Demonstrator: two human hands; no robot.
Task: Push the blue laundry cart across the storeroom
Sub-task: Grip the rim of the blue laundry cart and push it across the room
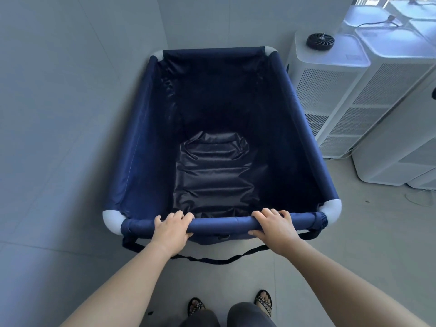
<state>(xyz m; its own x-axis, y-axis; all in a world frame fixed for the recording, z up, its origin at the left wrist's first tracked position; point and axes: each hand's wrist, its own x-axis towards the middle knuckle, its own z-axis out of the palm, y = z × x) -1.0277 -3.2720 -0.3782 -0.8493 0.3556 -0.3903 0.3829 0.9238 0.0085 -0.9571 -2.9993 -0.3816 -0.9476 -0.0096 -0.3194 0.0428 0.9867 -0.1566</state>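
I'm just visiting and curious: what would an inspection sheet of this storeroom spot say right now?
Surface: pale tiled floor, a few dark specks.
Job's things: blue cart, fabric-lined, nothing inside; white corner joints; near rail gripped; its far end is close to the wall.
Clutter: black strap hangs under the near rail.
Grippers: left hand and right hand both closed over the near rail.
Cables: thin cords on top of the white units and on the floor beside them.
Surroundings: grey wall on the left; white units close on the right, a small black fan on one.
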